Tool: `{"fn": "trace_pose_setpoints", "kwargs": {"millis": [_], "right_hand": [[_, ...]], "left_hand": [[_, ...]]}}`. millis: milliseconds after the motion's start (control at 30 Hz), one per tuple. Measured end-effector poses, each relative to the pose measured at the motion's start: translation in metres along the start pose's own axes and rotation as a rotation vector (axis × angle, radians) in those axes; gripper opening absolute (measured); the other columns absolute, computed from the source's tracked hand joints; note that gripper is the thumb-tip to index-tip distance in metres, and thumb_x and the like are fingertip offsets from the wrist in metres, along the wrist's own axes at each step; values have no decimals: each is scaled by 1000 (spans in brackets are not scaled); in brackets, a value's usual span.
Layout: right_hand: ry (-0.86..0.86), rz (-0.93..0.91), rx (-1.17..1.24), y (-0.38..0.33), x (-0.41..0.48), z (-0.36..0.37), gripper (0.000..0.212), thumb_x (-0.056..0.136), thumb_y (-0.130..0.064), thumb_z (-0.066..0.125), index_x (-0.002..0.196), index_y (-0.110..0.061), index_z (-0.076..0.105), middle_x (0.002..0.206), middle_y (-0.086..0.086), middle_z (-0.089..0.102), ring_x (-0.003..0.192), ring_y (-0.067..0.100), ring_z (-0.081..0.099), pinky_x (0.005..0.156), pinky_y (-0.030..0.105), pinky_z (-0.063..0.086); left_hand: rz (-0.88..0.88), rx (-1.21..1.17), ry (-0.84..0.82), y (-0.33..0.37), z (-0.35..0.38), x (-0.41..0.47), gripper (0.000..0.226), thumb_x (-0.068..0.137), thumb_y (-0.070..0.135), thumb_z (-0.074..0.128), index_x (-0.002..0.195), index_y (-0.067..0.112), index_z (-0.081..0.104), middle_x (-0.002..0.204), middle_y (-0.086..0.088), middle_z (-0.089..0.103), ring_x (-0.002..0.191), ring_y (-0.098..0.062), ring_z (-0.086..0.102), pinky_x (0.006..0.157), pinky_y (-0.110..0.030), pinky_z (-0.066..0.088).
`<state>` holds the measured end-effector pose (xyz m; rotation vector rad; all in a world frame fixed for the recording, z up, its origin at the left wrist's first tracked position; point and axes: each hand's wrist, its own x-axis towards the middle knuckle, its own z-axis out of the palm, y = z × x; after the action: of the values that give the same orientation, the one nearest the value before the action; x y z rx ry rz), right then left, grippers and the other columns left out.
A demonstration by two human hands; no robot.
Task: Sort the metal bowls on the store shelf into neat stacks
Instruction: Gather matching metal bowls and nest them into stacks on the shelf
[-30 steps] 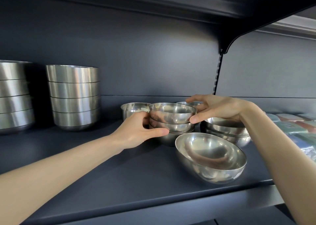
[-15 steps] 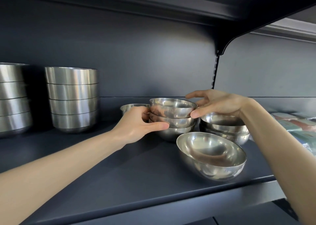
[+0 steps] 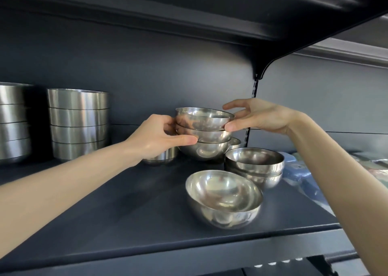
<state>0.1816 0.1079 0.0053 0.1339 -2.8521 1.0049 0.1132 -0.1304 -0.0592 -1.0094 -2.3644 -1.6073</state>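
The lone bowl (image 3: 223, 198) lies nearest, tilted on its round side close to the front edge of the shelf (image 3: 105, 223); every other place here is told from it. Just behind the lone bowl and to its right sits a pair of nested bowls (image 3: 254, 166), upright, with some pale packaged goods (image 3: 300, 170) further right. Behind the lone bowl and a little to its left is the three-bowl stack (image 3: 203, 137), held between both hands; whether its bottom bowl is clear of the shelf cannot be told. These bowls look thin, stiff and light, but polished and round-bottomed, so they will likely slip and rock; the rim and the wall just under it seem the surest places to take hold. The left hand (image 3: 155, 139) reaches in with a nearly straight forearm, thumb laid across the front of the stack, fingers curled round its far left side. The right hand (image 3: 258, 118) comes from the right with the wrist bent, thumb and forefinger pinching the top rim, the other fingers spread loose above. A small bowl (image 3: 161, 157) peeps out below the left hand. Farthest from the lone bowl, well off to its left at the back wall, stand the tall stacks (image 3: 77, 122) of straight-sided bowls
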Motion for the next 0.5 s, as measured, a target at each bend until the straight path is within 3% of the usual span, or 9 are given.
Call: {"fn": "trace_pose_setpoints", "kwargs": {"millis": [133,300,433,500], "right_hand": [[12,-45,22,7,-10,-17,79,63,-35,75,134,-22,44,100,-3,74,110,13,64,87,11,45],[14,-98,28,12,-29,-30,81,62,-36,75,135,-20,43,96,-5,75,109,12,64,79,8,42],[-21,-145,15,14,-41,-31,90,59,-42,83,136,-19,43,98,-1,75,108,15,65,99,23,38],[-38,-167,7,15,-48,-29,92,58,-45,84,136,-20,43,99,1,75,104,14,67,103,25,37]], "left_hand": [[14,28,32,19,16,-2,27,67,30,83,90,21,72,91,1,75,87,-6,69,88,-18,50],[26,56,81,40,30,-14,27,68,29,82,92,24,71,92,5,74,86,1,67,76,-7,48],[13,77,124,52,37,-35,33,64,33,82,94,23,72,90,8,74,86,2,67,88,-17,49],[8,68,130,58,40,-47,42,56,40,80,93,24,71,85,11,74,83,4,67,87,-18,50]]}}
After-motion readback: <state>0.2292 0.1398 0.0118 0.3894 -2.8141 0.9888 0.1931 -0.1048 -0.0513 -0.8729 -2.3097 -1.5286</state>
